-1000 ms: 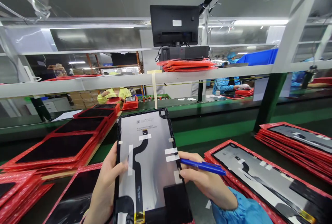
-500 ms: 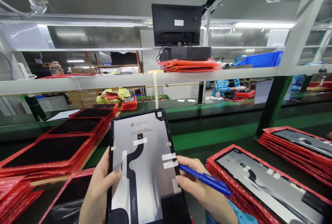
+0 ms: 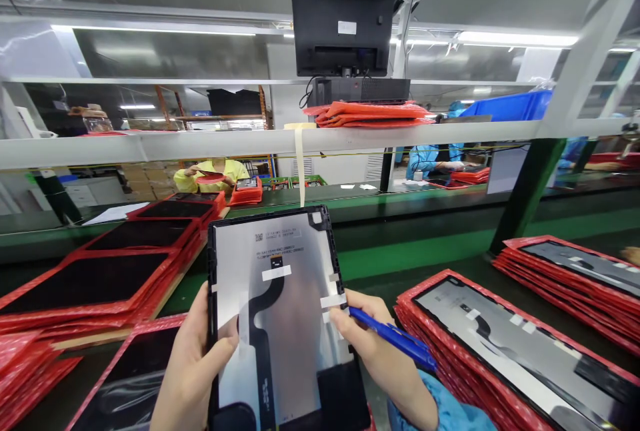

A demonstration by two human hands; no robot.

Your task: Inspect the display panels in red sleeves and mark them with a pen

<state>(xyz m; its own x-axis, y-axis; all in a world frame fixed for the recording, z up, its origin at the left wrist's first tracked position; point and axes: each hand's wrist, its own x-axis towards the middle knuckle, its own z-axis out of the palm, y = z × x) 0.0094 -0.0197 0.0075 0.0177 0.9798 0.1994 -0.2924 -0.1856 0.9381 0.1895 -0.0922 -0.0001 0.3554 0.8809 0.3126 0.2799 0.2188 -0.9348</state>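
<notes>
I hold a tablet display panel (image 3: 293,311) upright in front of me, its silver back with a black flex cable and white tape strips facing me. My left hand (image 3: 193,364) grips its left edge, thumb lying on the back. My right hand (image 3: 370,344) holds the right edge near the tape strips and also pinches a blue pen (image 3: 395,341) that points toward the panel.
Stacks of panels in red bags lie at the left (image 3: 95,284) and right (image 3: 505,344), more at the far right (image 3: 575,264). A green conveyor (image 3: 410,251) runs behind. A monitor (image 3: 343,28) and red bags (image 3: 370,113) sit on the shelf rail. Other workers are beyond it.
The panel has shifted slightly and my right hand has slid up its right edge toward the tape strips. The view has tilted a little.
</notes>
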